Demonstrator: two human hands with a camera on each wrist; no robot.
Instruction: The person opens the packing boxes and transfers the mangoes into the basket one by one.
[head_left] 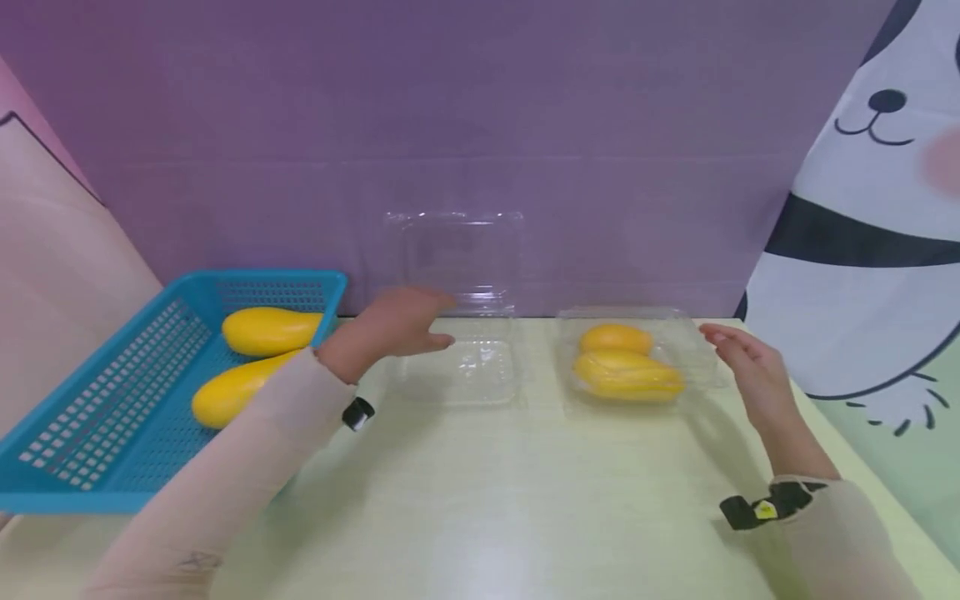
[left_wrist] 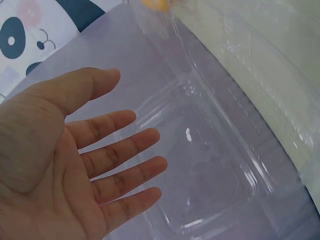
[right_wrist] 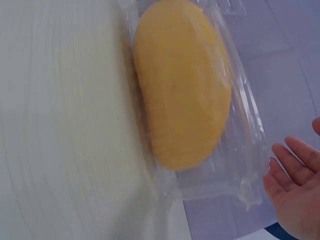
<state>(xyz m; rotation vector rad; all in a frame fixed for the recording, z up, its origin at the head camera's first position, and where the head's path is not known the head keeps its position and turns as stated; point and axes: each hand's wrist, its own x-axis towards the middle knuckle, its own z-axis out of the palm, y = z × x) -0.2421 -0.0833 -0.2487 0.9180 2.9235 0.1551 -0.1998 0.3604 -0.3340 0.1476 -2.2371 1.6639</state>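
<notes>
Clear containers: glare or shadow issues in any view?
Head: small glints on the empty container, soft shadows and a bright patch on the table; left wrist: scattered highlights on the empty container; right wrist: shadow beside the yellow fruit, pale reflections along the filled container.

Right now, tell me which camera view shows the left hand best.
The left wrist view: the left hand is close, its fingers plainly apart. The head view shows it smaller, its fingers overlapping; the right wrist view doesn't show it.
</notes>
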